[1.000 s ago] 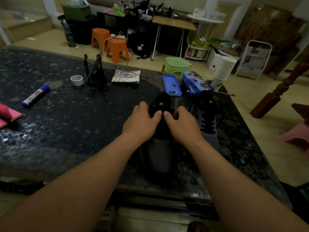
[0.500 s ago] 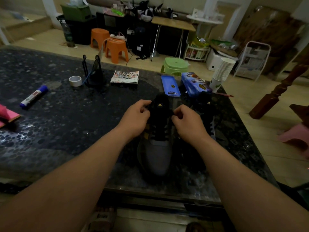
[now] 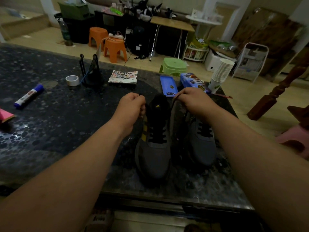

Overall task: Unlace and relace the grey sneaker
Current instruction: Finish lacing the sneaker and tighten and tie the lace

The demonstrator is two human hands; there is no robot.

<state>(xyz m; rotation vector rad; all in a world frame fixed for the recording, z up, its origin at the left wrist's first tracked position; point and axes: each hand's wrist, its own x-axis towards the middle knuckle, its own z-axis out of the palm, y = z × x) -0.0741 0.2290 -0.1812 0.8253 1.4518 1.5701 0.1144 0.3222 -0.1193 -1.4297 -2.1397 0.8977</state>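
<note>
Dark speckled table (image 3: pixel 58 124) fills the left and centre of the frame, with a cluttered room behind it. Task item: grey sneaker (image 3: pixel 154 153), bottom centre, toe toward the camera, black tongue at the far end, yellow stripes on its left flank. The black lace (image 3: pixel 157 137) is threaded through the lower eyelets, and both free ends run up and outward. Left hand (image 3: pixel 132 106), just left of the tongue, is curled tight and pinches one lace end. Right hand (image 3: pixel 194 101), just right of the tongue, has its fingers closed on the other end. A second sneaker (image 3: pixel 203 144) sits just right of the first, partly under the right forearm; can't tell if they touch.

- Far edge: blue tray (image 3: pixel 168 86), blue box (image 3: pixel 192 80), stack of paper cups (image 3: pixel 221 72).
- Left half: marker (image 3: pixel 29 98), tape roll (image 3: pixel 72 80), black stand (image 3: pixel 92 72), printed sheet (image 3: pixel 123 77).
- On the floor beyond: orange stools (image 3: pixel 115 49), green stool (image 3: pixel 173 66).
</note>
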